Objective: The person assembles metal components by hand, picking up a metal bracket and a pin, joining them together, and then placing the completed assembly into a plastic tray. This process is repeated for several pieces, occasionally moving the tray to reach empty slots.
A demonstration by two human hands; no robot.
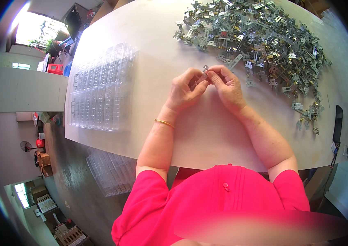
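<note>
Left hand (185, 89) and right hand (228, 87) come together at the fingertips, both pinching a small silvery metal bracket (205, 68) between them. Gold-toned bangle (164, 122) on left wrist. Beyond and right of the hands, a heap of loose metal brackets (260, 43) on the pale tabletop (211, 141); well left, clear plastic compartment trays (100, 96).

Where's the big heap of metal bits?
In the head view, the heap of metal bits lies on the table, upper right, beyond the right hand.
</note>
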